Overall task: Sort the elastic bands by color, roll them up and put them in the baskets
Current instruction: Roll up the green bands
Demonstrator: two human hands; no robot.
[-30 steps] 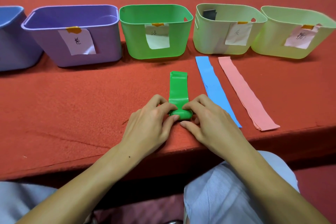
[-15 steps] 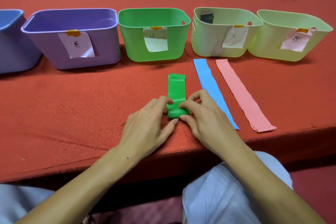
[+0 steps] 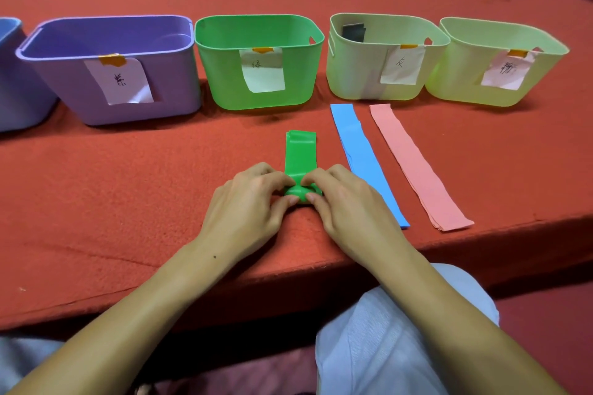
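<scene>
Green band half-rolled near the table's front edge

The green band (image 3: 300, 157) lies at 6 o'clock from the green basket (image 3: 224, 74); the left hand (image 3: 247, 205) and right hand (image 3: 346, 205) both pinch its rolled end. If either pinch slackens, the springy roll would likely unwind. The blue band (image 3: 362, 157) lies just beside at 3 o'clock; open cloth lies toward 12, table edge (image 3: 288, 269) close at 6.

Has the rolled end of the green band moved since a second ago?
Yes. The green band has less flat length left, so the roll has crept toward the green basket, both hands pinching it.
</scene>
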